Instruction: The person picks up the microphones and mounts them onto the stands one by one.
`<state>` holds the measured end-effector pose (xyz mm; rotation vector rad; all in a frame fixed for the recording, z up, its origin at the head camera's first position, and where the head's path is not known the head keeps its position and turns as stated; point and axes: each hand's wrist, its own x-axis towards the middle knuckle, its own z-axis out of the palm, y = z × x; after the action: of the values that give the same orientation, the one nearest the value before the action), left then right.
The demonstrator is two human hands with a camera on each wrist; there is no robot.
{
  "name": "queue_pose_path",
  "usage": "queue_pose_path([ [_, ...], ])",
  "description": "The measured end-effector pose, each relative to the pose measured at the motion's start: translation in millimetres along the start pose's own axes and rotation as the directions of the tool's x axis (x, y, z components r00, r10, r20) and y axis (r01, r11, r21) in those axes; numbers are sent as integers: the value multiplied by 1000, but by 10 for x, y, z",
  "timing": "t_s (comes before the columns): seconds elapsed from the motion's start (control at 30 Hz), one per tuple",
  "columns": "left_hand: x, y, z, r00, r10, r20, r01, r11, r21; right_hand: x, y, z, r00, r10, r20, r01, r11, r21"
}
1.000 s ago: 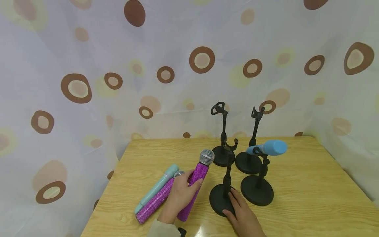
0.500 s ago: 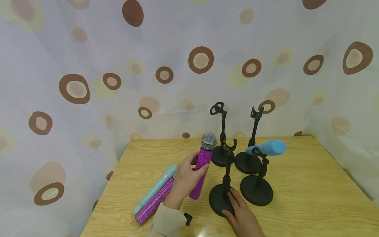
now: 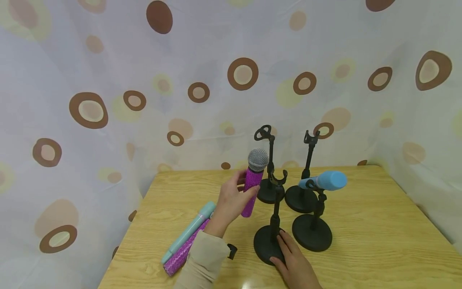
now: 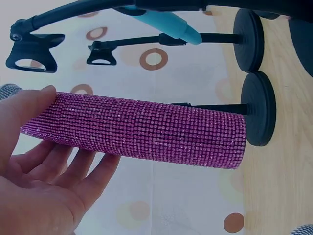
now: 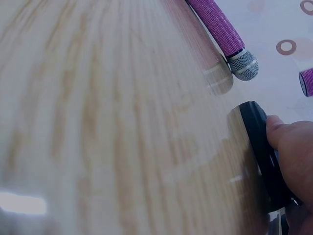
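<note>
My left hand (image 3: 231,198) grips a glittery purple microphone (image 3: 252,182) with a silver mesh head. It is raised above the table, head up and tilted a little right. In the left wrist view, the thumb lies over the studded handle (image 4: 146,129) and the fingers are beneath it. A black desk microphone stand (image 3: 276,218) with an unfilled, upturned clip stands just right of it. My right hand (image 3: 297,265) holds the right side of its round base (image 3: 264,245). In the right wrist view, the thumb presses the edge of that base (image 5: 261,156).
A blue microphone (image 3: 328,180) rests in the clip of a stand (image 3: 312,233) at right. Two more stands (image 3: 271,156) (image 3: 307,164) with bare clips are behind. A teal microphone (image 3: 189,230) and another purple microphone (image 3: 178,259) lie side by side at left on the wooden table (image 3: 379,241).
My left hand has lifted the purple microphone up, away and slightly right, bringing it more upright and nearer the front stand's clip. The right hand keeps its place on the base.
</note>
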<state>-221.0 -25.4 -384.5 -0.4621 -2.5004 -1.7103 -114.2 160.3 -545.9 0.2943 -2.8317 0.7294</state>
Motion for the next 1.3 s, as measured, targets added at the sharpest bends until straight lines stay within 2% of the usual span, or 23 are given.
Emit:
queue_pose_path([
  [0.13, 95, 52, 1, 999, 33, 11, -33, 999, -43, 1, 7, 6, 1000, 9, 10, -9, 1000, 9],
  [0.3, 197, 131, 4, 994, 106, 22, -104, 991, -86, 2, 25, 23, 1000, 13, 17, -13, 1000, 16],
  [0.53, 317, 247, 8, 971, 232, 64, -225, 968, -107, 8, 30, 37, 1000, 7, -3, -7, 1000, 14],
  [0.7, 383, 302, 12, 955, 282, 90, -274, 958, -90, 7, 21, 33, 999, 21, 27, -22, 1000, 21],
  [0.9, 420, 400, 29, 925, 358, 130, -344, 932, -116, 5, 5, 4, 999, 29, 23, -30, 999, 17],
  [1.13, 433, 511, 65, 878, 444, 181, -421, 895, -149, 9, 3, -3, 995, 71, 70, -72, 997, 14],
  [1.3, 426, 537, 74, 863, 445, 238, -422, 895, -145, 7, 7, 9, 997, 59, 52, -60, 998, 16],
])
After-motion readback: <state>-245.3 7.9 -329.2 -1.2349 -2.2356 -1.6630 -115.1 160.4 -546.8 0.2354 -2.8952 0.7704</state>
